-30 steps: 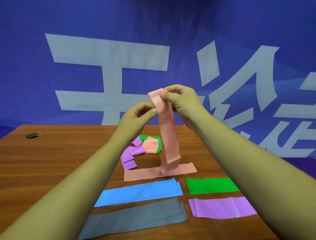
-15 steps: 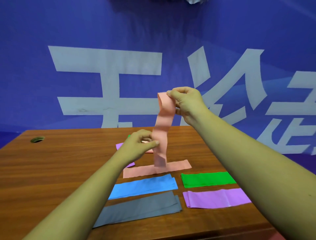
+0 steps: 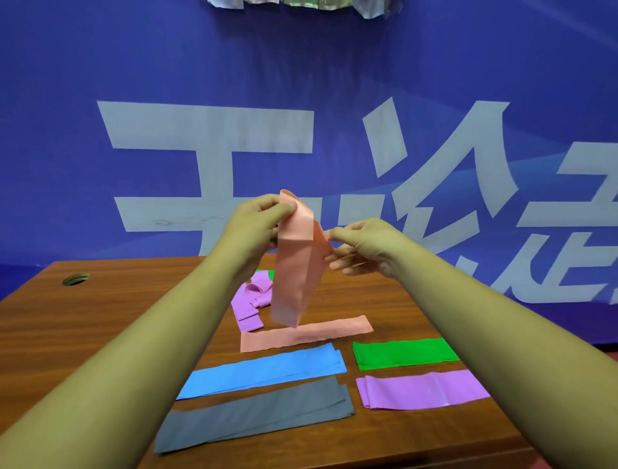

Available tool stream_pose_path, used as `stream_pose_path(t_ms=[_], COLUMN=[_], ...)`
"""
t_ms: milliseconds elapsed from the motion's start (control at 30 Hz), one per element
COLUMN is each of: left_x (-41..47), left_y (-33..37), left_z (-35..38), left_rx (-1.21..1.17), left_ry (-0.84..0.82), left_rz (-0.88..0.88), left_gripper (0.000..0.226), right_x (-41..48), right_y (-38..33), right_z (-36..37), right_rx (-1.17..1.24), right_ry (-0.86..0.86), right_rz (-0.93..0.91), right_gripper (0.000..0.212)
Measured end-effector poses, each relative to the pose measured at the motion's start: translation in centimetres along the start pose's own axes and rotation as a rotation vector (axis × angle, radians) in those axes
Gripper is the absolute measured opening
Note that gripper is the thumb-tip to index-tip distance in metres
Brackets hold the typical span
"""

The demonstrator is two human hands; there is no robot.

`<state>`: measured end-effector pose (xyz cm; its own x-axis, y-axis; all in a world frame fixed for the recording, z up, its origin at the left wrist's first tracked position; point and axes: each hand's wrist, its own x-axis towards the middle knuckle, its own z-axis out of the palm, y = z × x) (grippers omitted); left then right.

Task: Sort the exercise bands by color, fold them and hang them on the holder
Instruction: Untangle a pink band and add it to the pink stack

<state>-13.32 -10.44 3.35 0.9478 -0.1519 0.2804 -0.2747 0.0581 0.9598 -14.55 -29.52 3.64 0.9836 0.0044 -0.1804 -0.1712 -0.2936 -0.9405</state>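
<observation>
A pink band hangs doubled in the air above the table, its lower end just above another pink band lying flat. My left hand pinches its top edge. My right hand pinches its right edge a little lower. Folded flat on the wooden table lie a blue band, a grey band, a green band and a purple band. A loose purple band lies crumpled behind the held one, with a bit of green showing. No holder can be made out.
A round cable hole sits in the table's far left corner. A blue banner with large white characters fills the wall behind. Pale cloth items hang at the top edge. The table's front edge runs near the grey band.
My left hand rose from table height to the band's top. My right hand dropped to its right edge. The band's lower end lifted off the flat pink band.
</observation>
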Motion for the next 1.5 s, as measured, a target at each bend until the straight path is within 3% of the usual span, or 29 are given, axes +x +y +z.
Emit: stream_pose_path(t_ms=[200,367,500,767,967,1167,1367,1500], left_x=[0.5,0.6,0.2,0.0,0.2,-0.4,-0.6,-0.8], left_y=[0.5,0.0,-0.8,-1.4,-2.4,-2.2,-2.7,-3.4], left_z=[-0.2,-0.5,-1.0,-1.6,-1.3,-0.9,-0.3,0.0], left_rx=[-0.295,-0.406,-0.282,-0.037,0.044,0.255,0.275,0.062], left_ry=[-0.044,-0.055,-0.117,-0.200,-0.002,-0.001,0.028,-0.054], left_rz=[-0.051,-0.052,-0.118,-0.087,-0.048,0.178,0.233,0.085], left_gripper=[0.020,0.027,0.031,0.029,0.057,0.009,0.009,0.014], right_x=[-0.9,-1.1,-0.7,-0.3,-0.6,-0.7,-0.9,-0.8], right_y=[-0.3,-0.1,-0.4,-0.4,-0.7,-1.1,-1.7,-2.2], right_z=[0.9,1.9,2.2,2.6,2.5,2.1,1.5,1.6], right_rx=[0.198,0.232,0.140,-0.048,-0.074,-0.041,-0.134,-0.200], right_ry=[-0.047,-0.062,-0.046,0.049,0.154,0.171,0.110,0.120], right_rz=[-0.212,-0.354,-0.424,-0.459,-0.532,-0.530,-0.532,-0.546], right_gripper=[0.038,0.050,0.044,0.013,0.007,0.010,0.015,0.013])
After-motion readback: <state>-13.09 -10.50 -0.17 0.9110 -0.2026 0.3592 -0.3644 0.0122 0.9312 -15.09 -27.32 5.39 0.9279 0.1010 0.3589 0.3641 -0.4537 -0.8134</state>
